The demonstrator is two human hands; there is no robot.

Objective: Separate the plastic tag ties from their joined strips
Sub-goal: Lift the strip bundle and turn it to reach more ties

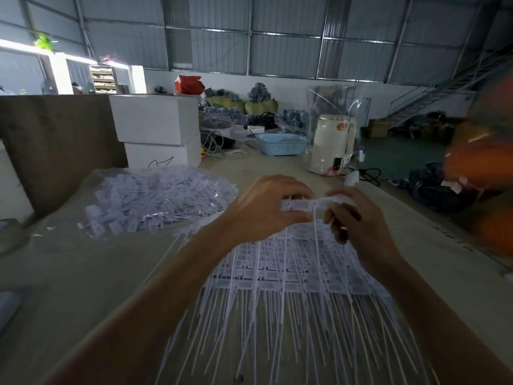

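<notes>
Tie strip [311,203] pinched between left hand [263,207] – right hand [352,218].

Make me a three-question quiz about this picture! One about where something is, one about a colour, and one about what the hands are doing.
1. Where is the pile of loose tag ties?
A. left of the hands
B. in the basket
C. on the white boxes

2. What colour is the basket?
A. red
B. light blue
C. black

3. What are the hands doing?
A. resting flat
B. both holding a strip of ties
C. waving

Answers: 1 A, the pile lies on the table to the left. 2 B, it looks light blue. 3 B, left hand and right hand grip the strip of ties between them.
</notes>
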